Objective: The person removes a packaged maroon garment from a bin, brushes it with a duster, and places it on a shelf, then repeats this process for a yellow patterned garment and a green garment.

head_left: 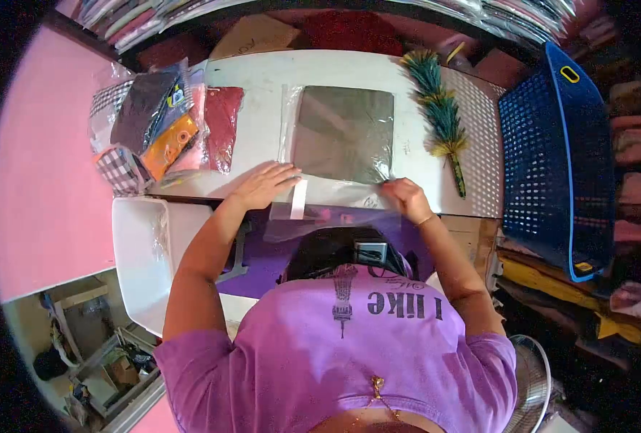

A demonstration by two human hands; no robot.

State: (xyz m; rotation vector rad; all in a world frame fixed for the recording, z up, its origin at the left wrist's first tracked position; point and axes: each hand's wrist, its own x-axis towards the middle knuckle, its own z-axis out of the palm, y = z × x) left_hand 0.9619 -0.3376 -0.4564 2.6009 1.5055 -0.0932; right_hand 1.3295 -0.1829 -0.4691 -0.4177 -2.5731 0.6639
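A folded grey-brown cloth [343, 133] lies flat inside a clear plastic bag [288, 123] on the white table. The bag's loose lower end hangs over the near table edge, with a narrow white strip [299, 199] on its left part. My left hand [266, 183] rests flat, fingers stretched, at the bag's lower left side. At the lower right corner my right hand [407, 198] has its fingers pinched together on the plastic bag. The exact grip of the fingertips is partly hidden.
A red packet [222, 128] and a pile of bagged checked, dark and orange items [151, 123] lie left. A green feathery duster [443, 119] lies right, beside a blue basket [551, 159]. A white bin [140, 252] stands below left. Packed goods line the shelf [320, 11] behind.
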